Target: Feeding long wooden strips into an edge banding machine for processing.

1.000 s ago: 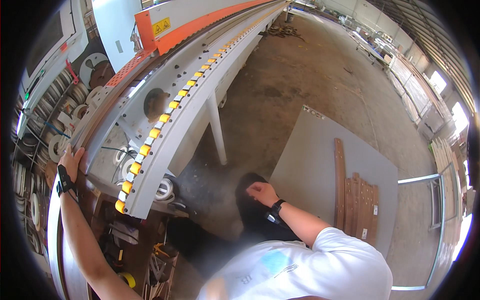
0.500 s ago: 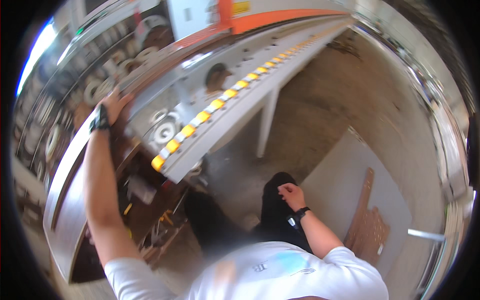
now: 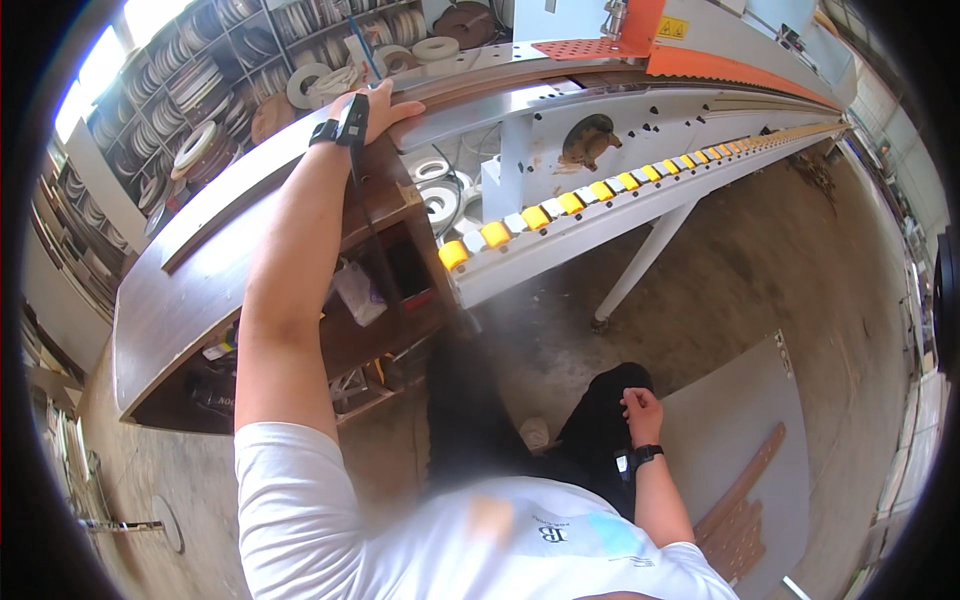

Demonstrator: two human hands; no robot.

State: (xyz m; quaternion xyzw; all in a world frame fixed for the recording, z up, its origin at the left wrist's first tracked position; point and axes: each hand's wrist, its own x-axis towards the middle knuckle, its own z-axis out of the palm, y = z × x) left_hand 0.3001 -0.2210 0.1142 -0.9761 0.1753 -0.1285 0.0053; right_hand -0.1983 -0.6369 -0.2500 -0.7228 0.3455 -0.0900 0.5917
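My left hand [image 3: 378, 112] lies on a long narrow board [image 3: 235, 198] at the machine's near end, fingers stretched and thumb apart. The board has a pale top and runs from a dark brown wooden cabinet [image 3: 190, 290] toward the edge of the white and orange machine [image 3: 700, 65]. What the fingertips touch at the far side is hard to make out. My right hand [image 3: 643, 415] hangs beside my right knee with its fingers curled in, and nothing shows in it. Both wrists wear black straps.
A rail with yellow rollers [image 3: 560, 205] slants away to the far right on a white leg [image 3: 645, 265]. Shelves of edging rolls [image 3: 215, 85] stand at the far left. A grey panel [image 3: 690, 420] with brown wooden strips [image 3: 735, 520] lies low at the right.
My view has turned, so the machine and cabinet sit farther right in the picture. My left hand stays at the board near the machine's end; my right hand stays curled by the knee.
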